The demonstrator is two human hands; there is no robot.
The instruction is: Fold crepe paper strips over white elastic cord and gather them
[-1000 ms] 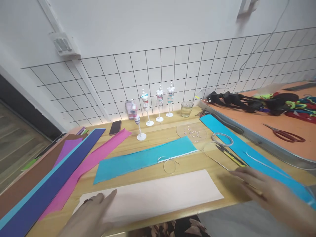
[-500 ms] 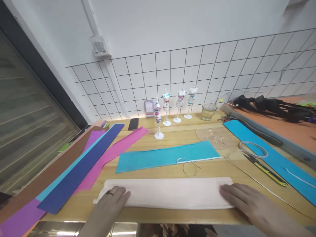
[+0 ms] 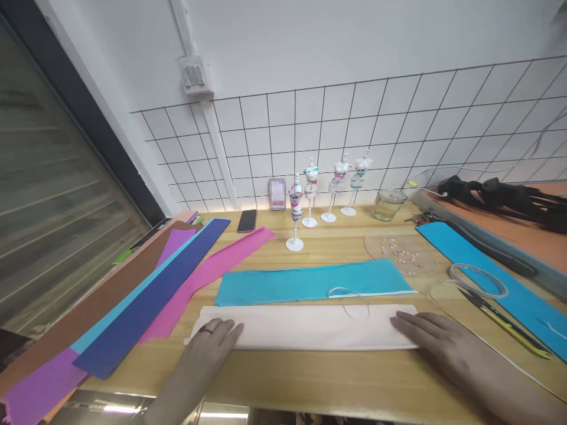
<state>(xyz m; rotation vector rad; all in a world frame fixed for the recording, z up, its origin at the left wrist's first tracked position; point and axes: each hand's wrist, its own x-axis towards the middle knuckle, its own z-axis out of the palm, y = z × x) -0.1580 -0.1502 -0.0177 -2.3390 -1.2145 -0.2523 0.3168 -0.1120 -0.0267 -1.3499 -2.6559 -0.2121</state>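
Note:
A long white folded strip (image 3: 310,328) lies across the wooden table. My left hand (image 3: 217,342) rests flat on its left end, fingers spread, a ring on one finger. On the right end lie the outstretched fingers of my right hand (image 3: 436,337). Just beyond the white strip is a teal strip (image 3: 287,284) with a thin white edging. A loop of thin cord (image 3: 355,307) curls from the teal strip over the white one. To the right are a coil of cord (image 3: 478,280) and yellow-handled snips (image 3: 509,327).
Several small white mannequins (image 3: 296,206) stand at the back, near a phone (image 3: 247,221) and a glass jar (image 3: 390,203). Navy card (image 3: 155,301) and pink material (image 3: 212,265) lie left, a bright blue strip (image 3: 447,242) right, and a clear dish (image 3: 376,247) behind the teal strip.
Both hands and the white strip have moved away from the table's front edge, up against the teal strip. The camera view has shifted slightly to the left.

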